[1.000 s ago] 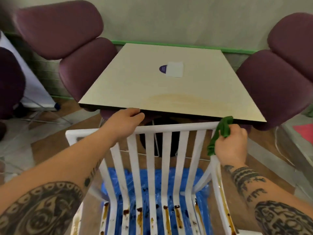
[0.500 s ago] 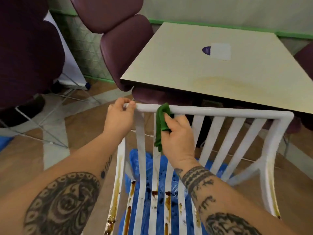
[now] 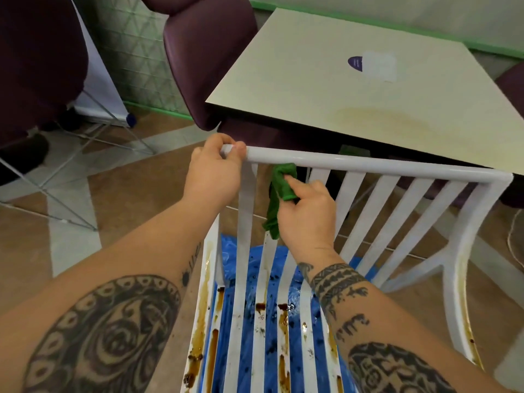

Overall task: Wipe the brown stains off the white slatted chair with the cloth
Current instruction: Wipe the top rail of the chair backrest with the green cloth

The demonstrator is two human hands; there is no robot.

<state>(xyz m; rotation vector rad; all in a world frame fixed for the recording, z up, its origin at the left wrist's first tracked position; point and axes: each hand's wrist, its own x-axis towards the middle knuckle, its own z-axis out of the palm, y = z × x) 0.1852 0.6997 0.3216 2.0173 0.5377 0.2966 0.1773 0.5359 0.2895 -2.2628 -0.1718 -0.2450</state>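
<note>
The white slatted chair (image 3: 368,165) fills the view from behind, its top rail just short of the edge of a pale table (image 3: 340,89). If the chair is shoved forward during a hard stroke, rail or knuckles could knock against that edge. Under the seat lies a blue plastic sheet (image 3: 229,256). It looks slick, so the legs may skate on it if the bracing grip eases. The left hand (image 3: 215,171) provides that brace, with fingers curled over the left end of the top rail. The right hand (image 3: 306,211) pinches a bunched green cloth (image 3: 279,191) against the upper part of a back slat, just under the rail. The likeliest failure is one of coverage, since the cloth sits on a stretch that already looks white. The brown stains (image 3: 283,321) lie well below, along the seat slats and down the left side frame, with a fainter streak on the right arm. Held in so tight a wad, the cloth offers little clean face and would probably smear the thick runs rather than lift them. Its loose tail hangs between the slats — it could drag through the mess and carry brown back onto clean parts. Residue in the gaps between slats is easy to skip.
</note>
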